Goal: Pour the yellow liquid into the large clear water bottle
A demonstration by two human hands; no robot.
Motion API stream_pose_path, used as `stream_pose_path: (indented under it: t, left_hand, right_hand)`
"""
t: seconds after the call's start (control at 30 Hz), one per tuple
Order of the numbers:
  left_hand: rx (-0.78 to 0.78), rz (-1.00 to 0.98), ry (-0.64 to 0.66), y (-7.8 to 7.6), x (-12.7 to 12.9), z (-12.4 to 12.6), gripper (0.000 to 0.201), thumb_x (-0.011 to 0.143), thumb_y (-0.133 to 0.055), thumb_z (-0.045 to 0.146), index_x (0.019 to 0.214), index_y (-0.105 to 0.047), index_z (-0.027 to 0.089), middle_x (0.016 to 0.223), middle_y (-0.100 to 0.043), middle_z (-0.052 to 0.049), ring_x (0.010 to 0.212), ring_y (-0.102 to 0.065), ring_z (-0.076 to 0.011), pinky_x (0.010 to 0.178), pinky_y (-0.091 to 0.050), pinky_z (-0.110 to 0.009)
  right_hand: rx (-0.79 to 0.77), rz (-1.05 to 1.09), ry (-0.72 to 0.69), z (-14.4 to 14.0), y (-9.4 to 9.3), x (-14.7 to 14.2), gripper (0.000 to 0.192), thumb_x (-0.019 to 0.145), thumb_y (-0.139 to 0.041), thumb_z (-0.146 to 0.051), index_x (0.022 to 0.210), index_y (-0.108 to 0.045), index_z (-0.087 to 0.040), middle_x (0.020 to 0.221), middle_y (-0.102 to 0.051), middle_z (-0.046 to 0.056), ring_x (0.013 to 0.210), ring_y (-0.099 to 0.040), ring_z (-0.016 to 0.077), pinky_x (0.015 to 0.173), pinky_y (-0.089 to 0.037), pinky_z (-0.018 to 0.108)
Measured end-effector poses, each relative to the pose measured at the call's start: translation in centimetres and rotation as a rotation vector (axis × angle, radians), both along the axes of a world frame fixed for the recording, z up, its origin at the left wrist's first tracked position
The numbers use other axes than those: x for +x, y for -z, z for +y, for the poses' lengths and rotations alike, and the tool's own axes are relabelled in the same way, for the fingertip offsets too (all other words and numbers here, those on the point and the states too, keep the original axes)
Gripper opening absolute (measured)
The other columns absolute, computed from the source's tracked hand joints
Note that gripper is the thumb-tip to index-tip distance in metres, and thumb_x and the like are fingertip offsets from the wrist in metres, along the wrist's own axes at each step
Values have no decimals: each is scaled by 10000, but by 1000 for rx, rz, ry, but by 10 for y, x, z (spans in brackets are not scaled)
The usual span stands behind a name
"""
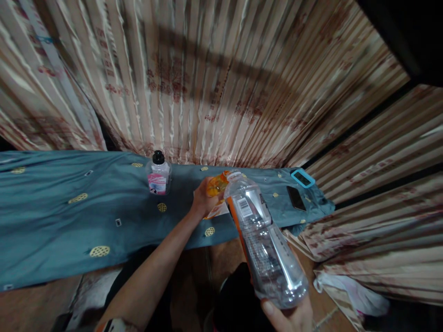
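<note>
My right hand (290, 316) is wrapped round the base of a large clear plastic bottle (263, 240) with an orange-edged label and a barcode. The bottle is tilted, its neck up and to the left; no liquid can be made out in it. My left hand (204, 198) grips a see-through orange bottle (217, 184) above the cloth. The mouths of the two bottles are close together; whether they touch I cannot tell. To the left, a clear bottle with a black cap and pink label (158, 177) stands upright on the cloth.
A teal cloth with pineapple prints (128, 235) covers the long surface ahead. At its right end lie a dark phone (296, 198) and a blue-framed device (302, 178). Patterned curtains (207, 92) hang behind and on the right. A white bag (353, 293) is low on the right.
</note>
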State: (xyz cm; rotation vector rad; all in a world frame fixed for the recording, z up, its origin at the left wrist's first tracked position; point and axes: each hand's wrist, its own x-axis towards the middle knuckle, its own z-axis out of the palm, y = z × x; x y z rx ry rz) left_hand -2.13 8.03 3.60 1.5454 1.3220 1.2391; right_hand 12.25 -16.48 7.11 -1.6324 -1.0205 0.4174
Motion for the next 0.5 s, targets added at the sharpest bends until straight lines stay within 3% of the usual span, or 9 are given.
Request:
stream_pose_path:
  t: [0.37,0.5]
  left_hand:
    - [-26,55,-11,-5,-1,1,396,684,-790,187,1046,-630,196,1053,-755,-50,986,-730,-263,917,-572,-415]
    - [-22,43,-13,-4,0,1,412,671,-796,182,1050,-636,209,1050,-759,-44,989,-730,-265,926,-574,-421]
  right_hand:
    - [25,21,15,2,-2,-6,1156,692,-747,-768,1522,-387,-49,1491,-545,223,1319,-589,358,1058,-496,394]
    - [6,37,7,2,-2,-5,1177,688,-747,-771,1524,-373,-33,1496,-538,240,1325,-581,376,1059,-493,413]
